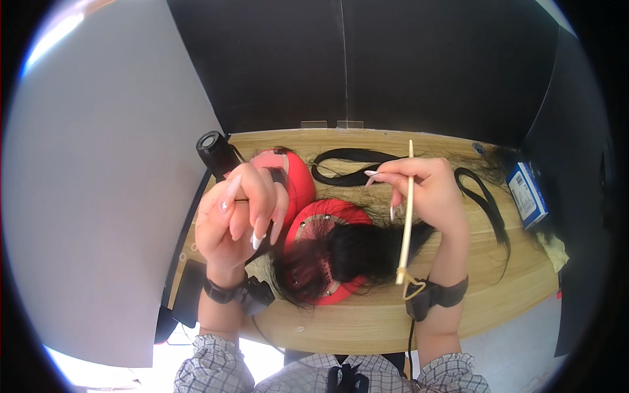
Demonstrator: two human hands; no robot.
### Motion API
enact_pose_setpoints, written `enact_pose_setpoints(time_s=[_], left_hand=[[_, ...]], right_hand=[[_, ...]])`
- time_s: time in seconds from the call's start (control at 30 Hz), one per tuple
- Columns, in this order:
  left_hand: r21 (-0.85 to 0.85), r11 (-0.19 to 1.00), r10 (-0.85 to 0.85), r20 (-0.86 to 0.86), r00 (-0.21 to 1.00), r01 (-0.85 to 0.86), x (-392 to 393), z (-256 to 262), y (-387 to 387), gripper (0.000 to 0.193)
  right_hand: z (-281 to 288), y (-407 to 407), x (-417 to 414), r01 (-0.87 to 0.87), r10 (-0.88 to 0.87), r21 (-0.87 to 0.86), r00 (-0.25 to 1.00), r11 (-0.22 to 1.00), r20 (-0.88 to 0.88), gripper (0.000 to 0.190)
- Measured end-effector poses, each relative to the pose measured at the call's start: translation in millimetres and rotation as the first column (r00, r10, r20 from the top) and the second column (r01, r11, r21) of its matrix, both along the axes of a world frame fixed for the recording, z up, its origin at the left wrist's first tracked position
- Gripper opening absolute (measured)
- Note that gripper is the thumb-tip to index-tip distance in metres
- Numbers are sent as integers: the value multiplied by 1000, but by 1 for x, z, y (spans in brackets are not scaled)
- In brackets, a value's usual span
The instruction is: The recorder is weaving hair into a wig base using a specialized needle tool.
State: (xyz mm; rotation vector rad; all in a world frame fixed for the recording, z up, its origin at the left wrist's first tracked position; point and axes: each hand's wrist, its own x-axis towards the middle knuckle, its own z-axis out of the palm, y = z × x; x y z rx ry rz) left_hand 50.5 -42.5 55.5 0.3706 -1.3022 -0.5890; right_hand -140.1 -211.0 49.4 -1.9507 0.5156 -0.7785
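Observation:
My right hand (432, 194) grips a pale wooden stick (407, 216), held nearly upright in the picture, with a rubber band (413, 285) looped around its lower end. Thumb and forefinger come together beyond the stick; whether anything fine sits between them is too small to tell. My left hand (243, 211) is raised with curled fingers, and what they may hold cannot be made out. Between the hands and lower lies a red domed block (354, 291), with pinned mesh and long black hair (366, 250) on it. A second red domed block (300, 182) is partly hidden behind my left hand.
Looped black hair bundles (344, 154) (484, 201) lie on the wooden table (344, 334). A black cylindrical speaker (216, 152) stands back left, a blue and white box (527, 196) at right. Dark panels (417, 64) and a grey panel (108, 172) enclose the table. Both wrists wear black strapped devices.

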Motion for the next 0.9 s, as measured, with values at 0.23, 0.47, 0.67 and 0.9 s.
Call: enact_pose_setpoints(time_s=[0.23,0.47,0.67,0.9], left_hand=[[57,997,40,121,992,-48,4,-9,-6,41],[97,987,101,266,959,-131,9,-18,-7,37],[200,978,11,241,971,-60,-1,-19,-7,37],[246,967,-12,311,950,-68,-6,-20,-7,37]], right_hand=[[-14,-49,-37,-161,193,230,973,960,-122,17],[-22,-62,-58,658,-764,-510,645,554,2,22],[13,-20,-51,462,-361,-174,835,870,414,17],[16,31,-12,-166,213,-155,904,974,372,17]])
